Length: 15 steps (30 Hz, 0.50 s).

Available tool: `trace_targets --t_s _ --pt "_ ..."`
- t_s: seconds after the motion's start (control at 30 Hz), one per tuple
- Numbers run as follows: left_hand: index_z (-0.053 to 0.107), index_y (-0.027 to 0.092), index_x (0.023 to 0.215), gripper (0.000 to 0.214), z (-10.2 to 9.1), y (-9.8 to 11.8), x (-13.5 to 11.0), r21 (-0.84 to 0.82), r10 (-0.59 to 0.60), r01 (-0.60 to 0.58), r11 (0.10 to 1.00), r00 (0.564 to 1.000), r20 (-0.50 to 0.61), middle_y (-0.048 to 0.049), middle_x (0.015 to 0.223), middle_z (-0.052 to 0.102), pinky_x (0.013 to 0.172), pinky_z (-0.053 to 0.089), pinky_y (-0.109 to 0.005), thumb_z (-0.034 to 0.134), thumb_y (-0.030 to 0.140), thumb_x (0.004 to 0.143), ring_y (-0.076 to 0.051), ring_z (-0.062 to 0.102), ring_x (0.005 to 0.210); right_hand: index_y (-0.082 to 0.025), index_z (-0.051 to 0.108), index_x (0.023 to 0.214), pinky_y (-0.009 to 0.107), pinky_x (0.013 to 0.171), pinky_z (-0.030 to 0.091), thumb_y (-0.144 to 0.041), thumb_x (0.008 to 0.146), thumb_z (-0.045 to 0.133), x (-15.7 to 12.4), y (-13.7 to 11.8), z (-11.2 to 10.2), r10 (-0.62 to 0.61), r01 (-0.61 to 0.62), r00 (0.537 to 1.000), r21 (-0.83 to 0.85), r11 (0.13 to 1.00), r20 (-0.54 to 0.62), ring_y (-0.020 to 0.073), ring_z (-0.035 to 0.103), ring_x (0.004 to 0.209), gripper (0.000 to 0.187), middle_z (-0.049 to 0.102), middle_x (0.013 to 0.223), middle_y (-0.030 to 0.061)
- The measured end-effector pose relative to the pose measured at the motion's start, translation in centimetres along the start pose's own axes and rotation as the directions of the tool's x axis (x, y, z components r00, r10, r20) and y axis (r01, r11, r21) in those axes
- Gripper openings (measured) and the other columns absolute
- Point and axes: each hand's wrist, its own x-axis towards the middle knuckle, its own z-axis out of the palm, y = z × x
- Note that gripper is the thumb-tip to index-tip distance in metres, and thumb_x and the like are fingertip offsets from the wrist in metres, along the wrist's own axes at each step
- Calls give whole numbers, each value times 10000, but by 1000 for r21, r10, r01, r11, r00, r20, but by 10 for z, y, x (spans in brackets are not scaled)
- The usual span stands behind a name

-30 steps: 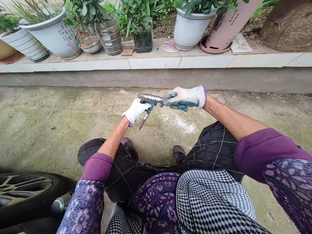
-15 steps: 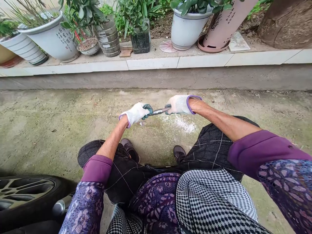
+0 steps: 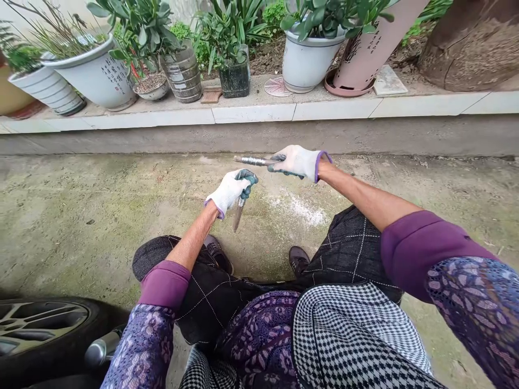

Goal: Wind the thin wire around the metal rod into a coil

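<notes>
Clutching what seem rods, both hands hang above powder-strewn concrete, before flowerpots.

Room below right hand, ledge beyond

Looks like an outdoor yard, going by plant pots along a tiled ledge, garden soil, greenish concrete ground and a vehicle wheel

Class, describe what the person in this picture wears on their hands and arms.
The left hand and right hand wear white gloves with dark green-coated fingers and purple edging at the wrists. The forearms are bare. The sleeves end in plain purple bands; above these is purple floral-patterned fabric.
</notes>
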Motion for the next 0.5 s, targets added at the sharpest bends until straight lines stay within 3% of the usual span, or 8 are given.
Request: trace_targets --t_s 0.1,0.23,0.37,0.5 --pt "658 120 805 100 -4 -8 7 -36 -16 17 999 999 35 28 569 571 503 450 -214 583 109 740 -73 506 470 -151 709 1067 246 411 365 -511 779 695 -11 -4 -4 -18 -5 997 273 962 82 83 422 447 462 534 584 -18" --pt "642 128 740 41 -11 -8 14 4 22 -23 1000 1000 21 10 642 623 592 473 -212 613 108 720 -82 549 565 -150 703 1101 211 369 351 -519 768 724 -24 -5 -8 -148 37 959 409 912 242 61 402 426 498 514 569 -40" --pt "646 134 678 14 -18 4 9 174 93 -113 978 989 118 26 592 597 584 425 -192 659 132 681 -83 520 580 -160 713 1099 203 355 349 -533 760 724 -29 1 -13 -207 46 878 354 934 432 70 432 430 504 520 561 -47" --pt "709 122 749 140 -20 8 3 313 52 -106 944 983 177 14 635 638 633 432 -206 592 170 689 -94 539 613 -158 725 1022 203 354 330 -539 750 727 -29 7 -13 -147 61 842 180 982 519 73 428 416 468 517 535 -50"
